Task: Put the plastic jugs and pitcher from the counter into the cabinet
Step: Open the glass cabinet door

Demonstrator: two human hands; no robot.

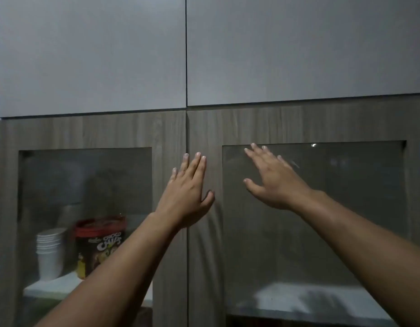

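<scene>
A wall cabinet fills the view, with two wood-grain doors that have smoked glass panes; both doors are closed. My left hand (189, 188) lies flat with fingers apart over the seam between the left door (86, 131) and the right door (298, 123). My right hand (271, 179) is spread open in front of the right door's glass pane, near its upper left corner. Neither hand holds anything. No jug or pitcher is in view.
Behind the left pane a stack of white cups (49, 252) and a red-lidded cereal tub (99, 244) stand on a white shelf (60, 287). The shelf behind the right pane (322, 299) shows nothing on it. Plain grey upper doors (91, 55) sit above.
</scene>
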